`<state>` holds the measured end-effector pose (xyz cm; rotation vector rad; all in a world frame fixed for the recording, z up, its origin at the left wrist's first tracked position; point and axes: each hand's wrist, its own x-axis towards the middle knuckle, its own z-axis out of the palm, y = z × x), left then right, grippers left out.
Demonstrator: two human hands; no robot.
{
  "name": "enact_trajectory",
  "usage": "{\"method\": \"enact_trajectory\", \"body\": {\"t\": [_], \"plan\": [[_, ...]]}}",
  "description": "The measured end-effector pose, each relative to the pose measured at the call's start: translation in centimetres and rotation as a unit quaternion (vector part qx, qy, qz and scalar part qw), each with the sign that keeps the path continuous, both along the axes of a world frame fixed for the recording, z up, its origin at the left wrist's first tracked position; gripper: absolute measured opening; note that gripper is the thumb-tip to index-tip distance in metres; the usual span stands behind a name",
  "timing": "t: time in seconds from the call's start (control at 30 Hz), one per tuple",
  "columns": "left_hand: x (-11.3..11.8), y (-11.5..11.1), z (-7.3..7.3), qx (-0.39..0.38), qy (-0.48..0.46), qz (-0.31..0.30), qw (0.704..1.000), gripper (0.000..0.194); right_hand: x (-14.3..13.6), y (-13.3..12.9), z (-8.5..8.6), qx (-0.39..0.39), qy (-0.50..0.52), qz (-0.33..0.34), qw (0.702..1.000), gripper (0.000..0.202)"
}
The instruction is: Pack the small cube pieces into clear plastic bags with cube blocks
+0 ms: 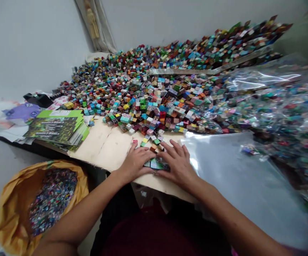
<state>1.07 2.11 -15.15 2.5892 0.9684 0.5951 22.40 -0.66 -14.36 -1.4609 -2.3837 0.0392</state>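
Between my two hands, near the table's front edge, lies a small flat green-and-black piece (156, 163); whether it is a card or a row of little cubes I cannot tell. My left hand (135, 163) has thumb and index finger at its left end. At the right end, the thumb and index finger of my right hand (179, 164) close on it, while the other fingers stretch outward. Just beyond the fingertips lie several loose coloured cubes (150, 139). A small red-and-white piece (135, 141) sits by my left fingertips.
A big heap of coloured cubes (143, 89) covers the table's back, behind a strip (183, 72). Clear plastic sheets (218, 160) lie right. Green-and-black printed cards (55, 126) are stacked left, near a black tape dispenser (38, 99). Below stands a yellow sack (12, 202) of shiny packets.
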Motion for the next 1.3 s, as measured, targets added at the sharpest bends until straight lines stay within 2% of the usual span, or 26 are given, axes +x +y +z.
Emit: {"method": "enact_trajectory", "body": {"t": [0.2,0.3,0.5,0.67,0.8,0.87,1.0,1.07,1.2,1.3], "plan": [[0.3,-0.9,-0.1,0.056,-0.008,0.021,0.998,0.058,5.1,0.4,-0.1,-0.012,0.004,-0.013,1.0,0.056],[1.4,-1.1,0.0,0.069,-0.009,0.025,0.997,0.058,5.7,1.0,0.0,-0.049,-0.014,-0.022,0.998,0.058],[2.0,-1.6,-0.5,0.072,-0.024,0.056,0.996,0.047,3.8,1.4,-0.2,-0.039,0.038,-0.025,0.998,0.028],[1.7,-1.9,-0.6,0.073,-0.018,0.064,0.995,0.044,2.7,0.7,-0.2,-0.007,0.063,0.009,0.998,0.023],[1.6,-2.0,-0.7,0.072,-0.017,0.062,0.995,0.045,2.7,0.5,1.0,0.035,0.08,-0.063,0.994,0.026],[1.3,-2.0,-0.7,0.073,-0.019,0.057,0.996,0.045,2.6,0.4,1.8,0.021,0.1,-0.085,0.991,0.026],[0.3,-2.2,-0.7,0.07,-0.026,0.06,0.995,0.042,1.7,-0.3,2.5,-0.072,0.141,0.009,0.987,0.025],[-0.2,-2.3,-0.6,0.07,-0.033,0.062,0.995,0.042,0.9,-0.6,2.3,-0.09,0.111,0.034,0.989,0.024],[-0.7,-2.6,-0.7,0.078,-0.034,0.058,0.995,0.045,-0.7,-0.7,1.4,-0.045,0.008,0.0,0.999,0.021],[-0.9,-2.8,-0.9,0.078,-0.029,0.069,0.994,0.051,-1.1,-0.7,1.3,-0.037,-0.013,0.031,0.999,0.024]]}}
